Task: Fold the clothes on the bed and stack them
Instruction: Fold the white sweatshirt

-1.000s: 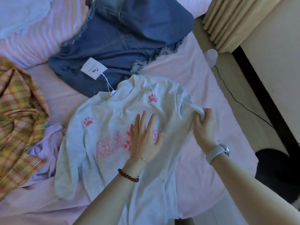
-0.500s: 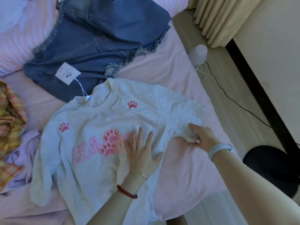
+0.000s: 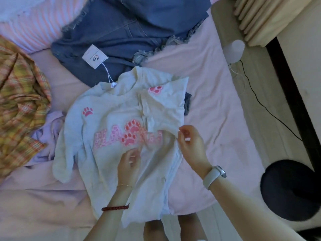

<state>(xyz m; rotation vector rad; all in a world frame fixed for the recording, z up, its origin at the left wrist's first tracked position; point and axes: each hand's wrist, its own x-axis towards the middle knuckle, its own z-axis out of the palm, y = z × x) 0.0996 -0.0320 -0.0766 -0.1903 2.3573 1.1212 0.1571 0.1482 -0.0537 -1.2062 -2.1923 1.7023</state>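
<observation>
Two hands work over one pale grey sweatshirt (image 3: 111,136) printed with pink paw marks, which lies face up in the middle of the frame on the pink bedsheet (image 3: 217,101), its collar toward the top of the frame and its hem hanging over the bed's near edge at the bottom, so its long axis runs from top to bottom. The sleeve on the frame's right (image 3: 163,103) is folded in across the chest, and its folded edge ends just above the right hand (image 3: 191,145), which hovers at the garment's right side seam with fingers loosely curled and thumb near forefinger; whether it pinches cloth I cannot tell. The left hand (image 3: 129,164) sits on the lower chest just below the lettering, fingers curled, seemingly gathering a little fabric, though that too is unclear. The unfolded sleeve (image 3: 64,153) trails down the frame's left, well apart from both hands, with the left hand the nearer, so the coming fold likely reaches that way. Compared with half a second ago, the right sleeve was spread outward with the right hand on its cuff, and the left palm lay flat with fingers spread; now the sleeve is laid over and both hands have curled. A denim garment (image 3: 132,32) with a paper tag (image 3: 94,56) lies above, a plaid shirt (image 3: 19,101) at left.
</observation>
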